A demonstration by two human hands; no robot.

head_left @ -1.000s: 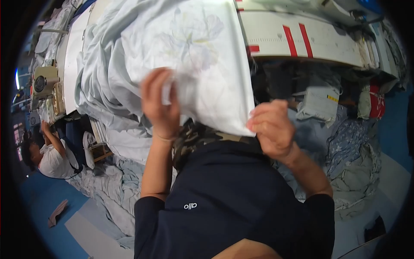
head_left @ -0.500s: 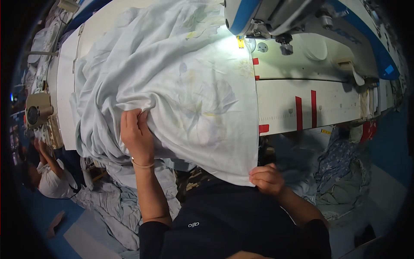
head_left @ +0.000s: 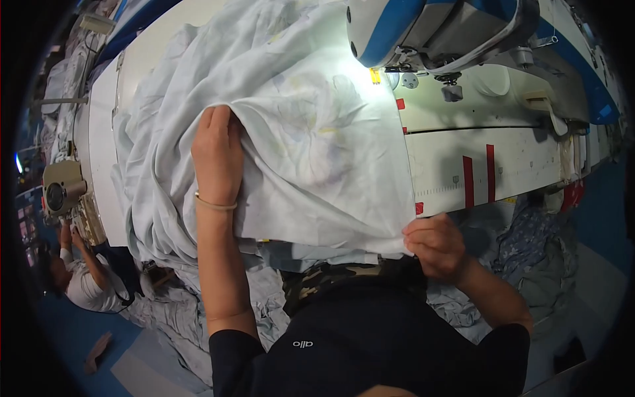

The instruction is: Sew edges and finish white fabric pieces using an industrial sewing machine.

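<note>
Starting from the far left, there's a beige machine (head_left: 64, 188) with a round dark knob, and just below it a co-worker in a white top (head_left: 99, 284), well apart from the cloth. Next comes the left end of the white tabletop (head_left: 102, 152), with a heap of pale fabric (head_left: 165, 311) bunched up lower down.

The left hand (head_left: 218, 149) has its fingers close together at a raised fold; the tips go under it, so I can't tell if they're pinching. The pale floral cloth (head_left: 317, 159) covers the middle of the table, all rumpled on the left, pretty flat on the right, its front edge reaching over toward the lap.

The blue-and-white sewing machine (head_left: 423, 33) is the big thing in the way, looming over the cloth's upper right corner, light on. The right hand (head_left: 436, 248) pinches the near right corner tight. Past the cloth's fairly straight right edge, the tabletop runs on with two red tape strips (head_left: 468, 182), and more piled fabric (head_left: 529, 251) sits below its front edge.
</note>
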